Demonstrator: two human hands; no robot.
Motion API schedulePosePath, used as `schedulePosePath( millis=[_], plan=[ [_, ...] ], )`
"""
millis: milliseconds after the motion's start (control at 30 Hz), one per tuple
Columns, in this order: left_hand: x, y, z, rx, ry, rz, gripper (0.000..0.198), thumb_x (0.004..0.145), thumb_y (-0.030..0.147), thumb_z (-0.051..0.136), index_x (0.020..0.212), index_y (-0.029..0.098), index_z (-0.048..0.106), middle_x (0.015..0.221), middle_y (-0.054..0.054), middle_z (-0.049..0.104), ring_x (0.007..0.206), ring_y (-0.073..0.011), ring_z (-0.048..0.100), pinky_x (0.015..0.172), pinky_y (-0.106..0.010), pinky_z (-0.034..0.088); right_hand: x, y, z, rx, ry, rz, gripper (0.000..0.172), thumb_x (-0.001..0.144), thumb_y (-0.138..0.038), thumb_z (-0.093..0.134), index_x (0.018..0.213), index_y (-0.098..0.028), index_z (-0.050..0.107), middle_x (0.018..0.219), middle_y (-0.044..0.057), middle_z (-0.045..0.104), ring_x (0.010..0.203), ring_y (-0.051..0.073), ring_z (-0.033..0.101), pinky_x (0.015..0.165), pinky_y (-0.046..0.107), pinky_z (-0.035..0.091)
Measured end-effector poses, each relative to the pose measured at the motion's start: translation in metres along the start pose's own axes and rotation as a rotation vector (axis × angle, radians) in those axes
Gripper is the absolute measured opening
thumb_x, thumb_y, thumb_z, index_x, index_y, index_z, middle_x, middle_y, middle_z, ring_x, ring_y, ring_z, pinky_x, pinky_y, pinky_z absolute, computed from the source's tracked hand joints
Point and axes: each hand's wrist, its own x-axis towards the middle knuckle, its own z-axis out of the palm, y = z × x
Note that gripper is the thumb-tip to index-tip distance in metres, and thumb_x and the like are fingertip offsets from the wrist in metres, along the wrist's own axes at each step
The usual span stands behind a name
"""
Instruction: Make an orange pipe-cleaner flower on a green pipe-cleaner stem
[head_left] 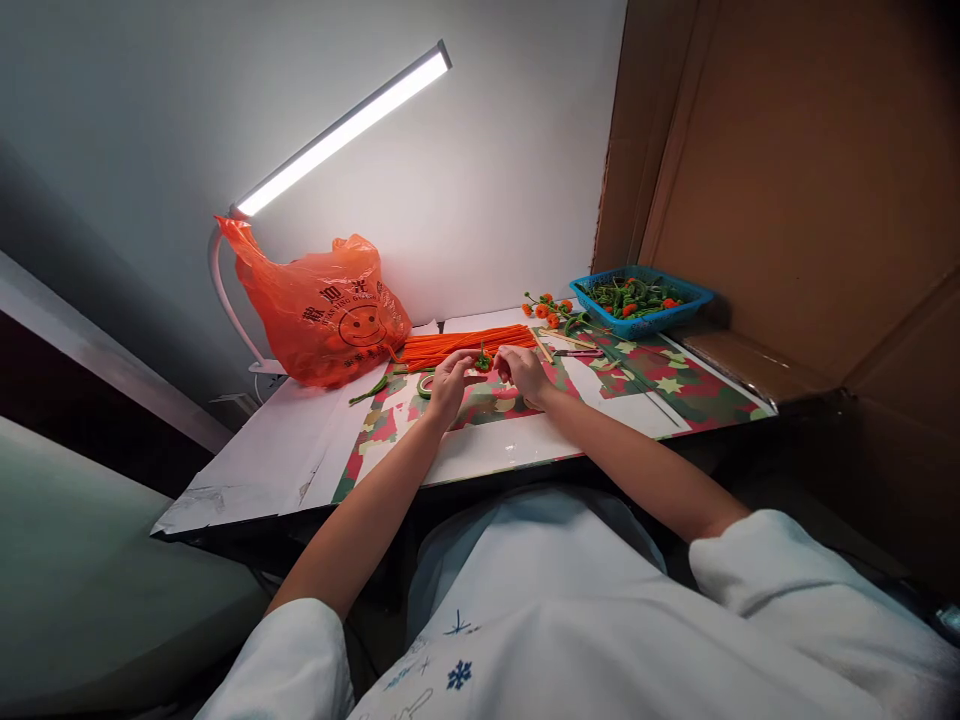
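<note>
Nearest is the person's white top [555, 600], with a blue snowflake on its front. Both forearms reach forward over a table [262, 450] partly covered in a camouflage pattern. The left hand [446, 388] has its fingers curved and thumb apart; the right hand [523, 372] has its fingertips drawn narrowly together. A small green-and-orange flower [484, 361] is held up between them, near the middle of the table; I cannot tell which hand grips it. A green roll [425, 386] sits just beside the left hand. Beyond the hands lies a bundle of orange sticks [465, 346]. Farther right are loose orange flowers [553, 320] and a blue basket [660, 322] of greenery. Far left, an orange plastic bag [322, 315] stands under a lit lamp [349, 130].
</note>
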Motion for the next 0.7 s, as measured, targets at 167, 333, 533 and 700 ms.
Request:
schedulePosePath(
  millis=[167, 333, 533, 700],
  plan=[
    [-0.0019, 0.0007, -0.0002, 0.049, -0.108, 0.038, 0.023, 0.070, 0.022, 0.056, 0.091, 0.019, 0.067, 0.087, -0.002, 0.069, 0.076, -0.0129, 0.065, 0.073, -0.032, 0.059, -0.0019, 0.0002, -0.0001, -0.067, -0.018, -0.052, 0.035, 0.087, -0.033, 0.036, 0.058, -0.019, 0.049, 0.053, 0.000, 0.049, 0.053, 0.012, 0.047, 0.056, 0.025, 0.037],
    [-0.0024, 0.0004, -0.0005, 0.004, -0.087, 0.044, 0.028, 0.069, 0.022, 0.060, 0.097, 0.020, 0.065, 0.099, -0.005, 0.068, 0.087, -0.0162, 0.064, 0.073, -0.031, 0.057, -0.0019, -0.0002, -0.0010, -0.007, -0.061, -0.019, 0.033, 0.087, -0.030, 0.035, 0.060, -0.019, 0.050, 0.053, 0.000, 0.048, 0.052, 0.012, 0.045, 0.053, 0.026, 0.035],
    [-0.0015, 0.0006, -0.0001, -0.104, -0.010, -0.072, 0.023, 0.067, 0.025, 0.066, 0.089, 0.018, 0.064, 0.094, -0.004, 0.067, 0.083, -0.0155, 0.062, 0.076, -0.033, 0.055, 0.0024, 0.0039, -0.0022, 0.139, -0.023, 0.003, 0.031, 0.085, -0.032, 0.036, 0.058, -0.019, 0.047, 0.054, -0.001, 0.047, 0.051, 0.011, 0.045, 0.051, 0.024, 0.034],
    [-0.0018, 0.0042, 0.0011, -0.168, 0.034, -0.164, 0.024, 0.063, 0.024, 0.070, 0.085, 0.017, 0.064, 0.090, -0.002, 0.065, 0.079, -0.0138, 0.062, 0.079, -0.034, 0.053, 0.0016, 0.0025, -0.0038, 0.086, 0.073, -0.062, 0.013, 0.075, -0.031, 0.057, 0.081, -0.020, 0.056, 0.065, -0.003, 0.052, 0.058, 0.011, 0.046, 0.054, 0.024, 0.037]
  ],
)
